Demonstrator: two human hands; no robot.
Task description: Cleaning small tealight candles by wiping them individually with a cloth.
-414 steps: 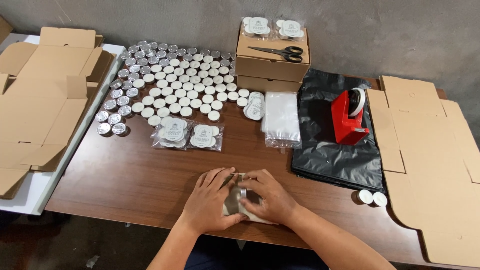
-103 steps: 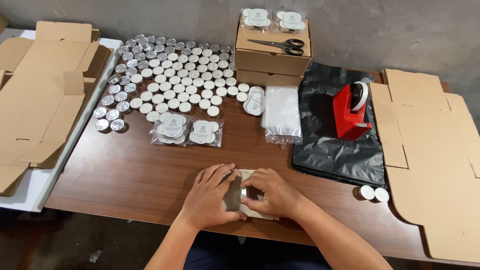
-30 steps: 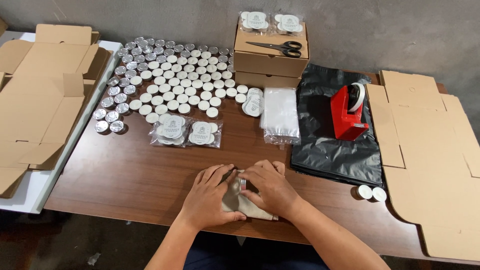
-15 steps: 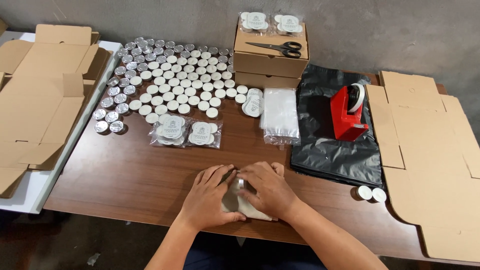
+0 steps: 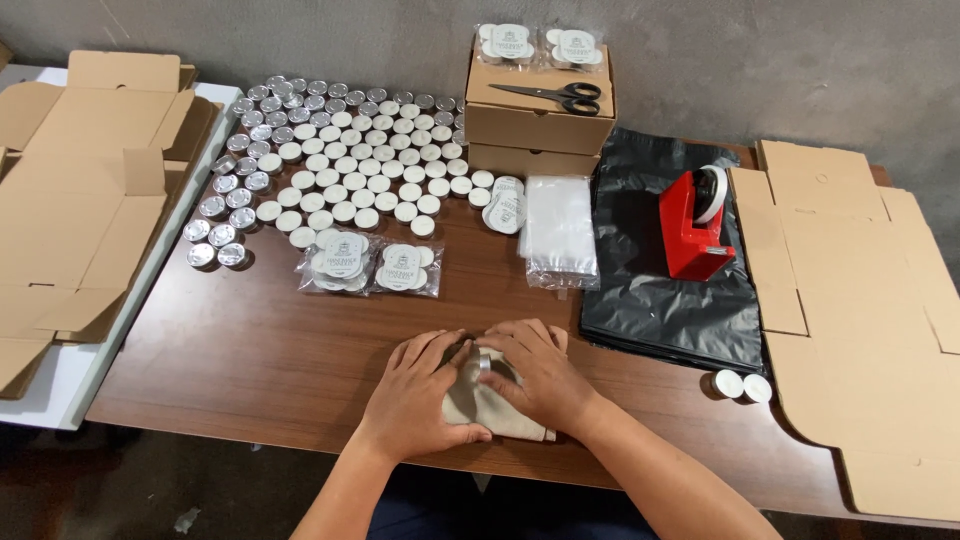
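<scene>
My left hand and my right hand press together on a small clear plastic packet lying near the front edge of the brown wooden table. A silvery round tealight cup shows between my fingers inside the packet. Both hands cover most of the packet, so its contents are largely hidden. Two filled packets of tealights with round white labels lie further back on the table.
Many loose tealights fill the back left. Stacked cardboard boxes carry black scissors and two packets. Clear bags, black plastic bags, a red tape dispenser, two tealights and flat cardboard lie right; more flat cardboard left.
Over the frames my right hand slid slightly toward the back of the packet and my fingers shifted on it. The packet stays in the same place on the table.
</scene>
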